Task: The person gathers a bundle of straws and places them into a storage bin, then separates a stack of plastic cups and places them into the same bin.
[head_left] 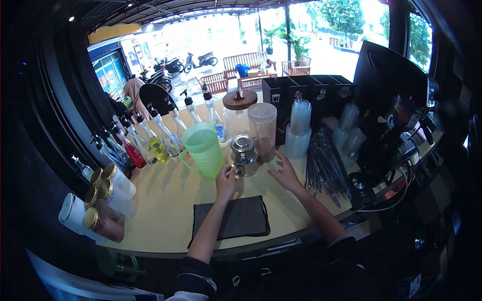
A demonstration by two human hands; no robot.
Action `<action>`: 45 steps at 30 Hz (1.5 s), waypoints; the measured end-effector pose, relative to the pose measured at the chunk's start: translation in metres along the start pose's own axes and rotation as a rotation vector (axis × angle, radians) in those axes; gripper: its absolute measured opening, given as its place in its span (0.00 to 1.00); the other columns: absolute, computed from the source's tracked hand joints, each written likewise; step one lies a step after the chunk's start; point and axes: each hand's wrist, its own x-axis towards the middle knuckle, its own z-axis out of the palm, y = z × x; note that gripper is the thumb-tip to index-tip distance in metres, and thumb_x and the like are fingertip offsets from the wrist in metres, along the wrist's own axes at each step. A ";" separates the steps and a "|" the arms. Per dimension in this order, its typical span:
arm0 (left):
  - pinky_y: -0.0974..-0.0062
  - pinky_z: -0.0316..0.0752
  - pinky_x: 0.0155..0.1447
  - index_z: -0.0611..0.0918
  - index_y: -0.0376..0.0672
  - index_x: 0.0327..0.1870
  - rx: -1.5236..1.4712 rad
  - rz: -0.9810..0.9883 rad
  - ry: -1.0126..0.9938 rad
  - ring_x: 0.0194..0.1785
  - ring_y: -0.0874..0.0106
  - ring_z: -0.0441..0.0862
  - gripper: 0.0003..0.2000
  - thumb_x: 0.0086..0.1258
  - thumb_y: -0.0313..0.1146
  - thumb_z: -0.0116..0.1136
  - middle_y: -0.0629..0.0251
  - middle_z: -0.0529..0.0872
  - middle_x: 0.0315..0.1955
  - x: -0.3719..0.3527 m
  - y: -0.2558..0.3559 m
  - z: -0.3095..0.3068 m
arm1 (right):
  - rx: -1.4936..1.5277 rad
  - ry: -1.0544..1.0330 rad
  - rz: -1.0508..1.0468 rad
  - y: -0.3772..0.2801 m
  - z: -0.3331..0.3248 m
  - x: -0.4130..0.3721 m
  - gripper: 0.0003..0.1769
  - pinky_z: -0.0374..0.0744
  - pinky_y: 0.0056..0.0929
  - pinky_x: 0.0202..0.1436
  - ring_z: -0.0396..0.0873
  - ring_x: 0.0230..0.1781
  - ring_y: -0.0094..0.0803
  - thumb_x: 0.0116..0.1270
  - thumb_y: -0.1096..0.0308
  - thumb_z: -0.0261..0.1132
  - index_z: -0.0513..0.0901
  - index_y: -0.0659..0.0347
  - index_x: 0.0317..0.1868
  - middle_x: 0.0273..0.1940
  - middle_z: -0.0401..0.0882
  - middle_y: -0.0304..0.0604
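Observation:
In the head view, a lidded metal coffee dripper (243, 145) sits on top of a clear glass (247, 167) on the counter. My left hand (225, 184) is just left of the glass, its fingertips pinched together at the glass's side. What they grip, perhaps a handle, is too small to tell. To the right of the glass, my right hand (284, 174) hovers with fingers apart, holding nothing. A green plastic pitcher (203, 150) stands behind my left hand. Behind the dripper is a tall clear canister (263, 128) with brown contents low down.
A dark folded cloth (231, 216) lies on the counter (160, 215) under my forearms. Pump bottles (155, 138) line the left back edge; lidded jars (111, 196) stand front left. Stacked plastic cups (299, 125) and wrapped black straws (324, 168) are at right. A person (134, 95) sits outside.

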 end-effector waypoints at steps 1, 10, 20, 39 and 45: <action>0.78 0.79 0.41 0.75 0.39 0.46 -0.001 -0.001 -0.002 0.40 0.80 0.78 0.13 0.71 0.40 0.50 0.69 0.80 0.38 0.001 0.001 0.003 | -0.002 0.001 0.002 0.001 -0.002 -0.002 0.40 0.75 0.39 0.54 0.62 0.64 0.50 0.56 0.66 0.67 0.56 0.65 0.65 0.63 0.55 0.58; 0.79 0.76 0.34 0.76 0.34 0.44 0.008 0.084 0.240 0.33 0.78 0.80 0.14 0.70 0.38 0.52 0.63 0.83 0.32 0.013 -0.003 0.015 | -0.102 -0.072 -0.047 0.004 -0.011 -0.025 0.38 0.73 0.38 0.57 0.64 0.61 0.49 0.57 0.65 0.67 0.58 0.67 0.64 0.61 0.58 0.59; 0.67 0.63 0.64 0.65 0.34 0.61 0.173 0.244 0.112 0.62 0.61 0.68 0.24 0.69 0.37 0.53 0.49 0.70 0.57 -0.036 -0.004 -0.011 | -0.224 -0.345 -0.404 -0.066 0.018 -0.085 0.31 0.58 0.47 0.68 0.53 0.68 0.53 0.60 0.65 0.62 0.62 0.59 0.63 0.65 0.55 0.59; 0.44 0.31 0.70 0.56 0.40 0.69 1.152 0.244 -0.326 0.74 0.55 0.43 0.33 0.69 0.53 0.39 0.49 0.50 0.70 -0.100 0.005 -0.044 | -0.848 -0.487 -0.485 -0.011 0.034 -0.049 0.32 0.43 0.54 0.72 0.44 0.73 0.45 0.68 0.42 0.43 0.59 0.44 0.69 0.71 0.48 0.47; 0.47 0.31 0.71 0.61 0.38 0.67 1.043 0.282 -0.292 0.73 0.56 0.46 0.32 0.67 0.49 0.46 0.49 0.54 0.69 -0.103 0.013 -0.045 | -0.623 -0.402 -0.452 -0.012 0.027 -0.054 0.28 0.51 0.46 0.71 0.54 0.69 0.46 0.66 0.48 0.53 0.69 0.55 0.62 0.68 0.57 0.51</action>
